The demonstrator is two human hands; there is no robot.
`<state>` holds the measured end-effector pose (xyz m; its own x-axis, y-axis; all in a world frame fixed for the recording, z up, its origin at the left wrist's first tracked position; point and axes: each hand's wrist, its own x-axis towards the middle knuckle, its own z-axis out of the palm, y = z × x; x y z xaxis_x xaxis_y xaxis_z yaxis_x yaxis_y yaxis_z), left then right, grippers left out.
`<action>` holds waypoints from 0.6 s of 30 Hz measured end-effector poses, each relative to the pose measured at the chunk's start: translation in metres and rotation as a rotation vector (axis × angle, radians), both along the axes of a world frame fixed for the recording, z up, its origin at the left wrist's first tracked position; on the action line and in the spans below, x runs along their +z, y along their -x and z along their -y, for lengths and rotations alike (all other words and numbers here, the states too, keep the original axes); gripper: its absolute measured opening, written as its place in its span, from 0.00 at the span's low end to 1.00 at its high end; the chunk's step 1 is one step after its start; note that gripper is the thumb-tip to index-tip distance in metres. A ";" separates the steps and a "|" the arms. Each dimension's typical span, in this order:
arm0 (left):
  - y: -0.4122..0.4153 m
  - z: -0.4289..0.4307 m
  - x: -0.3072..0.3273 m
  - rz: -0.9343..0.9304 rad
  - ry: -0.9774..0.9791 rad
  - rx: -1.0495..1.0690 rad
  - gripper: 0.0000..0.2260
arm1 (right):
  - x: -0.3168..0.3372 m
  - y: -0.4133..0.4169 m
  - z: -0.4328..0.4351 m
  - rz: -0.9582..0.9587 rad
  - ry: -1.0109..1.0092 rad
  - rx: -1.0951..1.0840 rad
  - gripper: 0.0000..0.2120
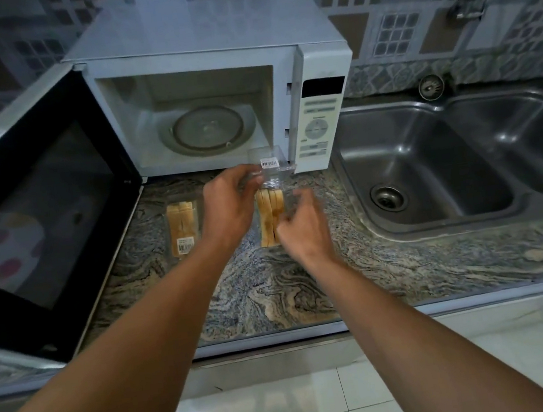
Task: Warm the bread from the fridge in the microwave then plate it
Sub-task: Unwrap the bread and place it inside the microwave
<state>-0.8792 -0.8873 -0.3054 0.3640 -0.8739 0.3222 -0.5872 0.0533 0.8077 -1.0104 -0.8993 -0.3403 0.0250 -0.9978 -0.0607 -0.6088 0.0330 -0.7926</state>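
Observation:
Two clear plastic packs of sliced bread lie on the granite counter (274,292) in front of the white microwave (216,109). The left pack (182,228) lies closed with a barcode label. The right pack (269,213) has its clear lid (267,161) raised. My left hand (229,208) holds that lid near its hinge. My right hand (303,225) has its fingers curled at the bread slices on the pack's right side; whether they pinch a slice is hidden. The microwave door (39,208) stands wide open to the left, and the glass turntable (206,129) inside is bare.
A steel double sink (447,162) lies to the right of the microwave. The open door spans the counter's left part. White floor tiles and a white cabinet front show below the counter edge.

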 end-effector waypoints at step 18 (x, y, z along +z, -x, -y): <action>-0.016 0.016 -0.002 0.008 0.007 -0.069 0.07 | -0.026 -0.031 0.012 -0.398 -0.018 0.010 0.16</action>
<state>-0.8630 -0.9037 -0.3074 0.3002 -0.8945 0.3312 -0.5884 0.0997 0.8024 -0.9794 -0.9111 -0.3663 0.0057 -0.9963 -0.0853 -0.8688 0.0373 -0.4938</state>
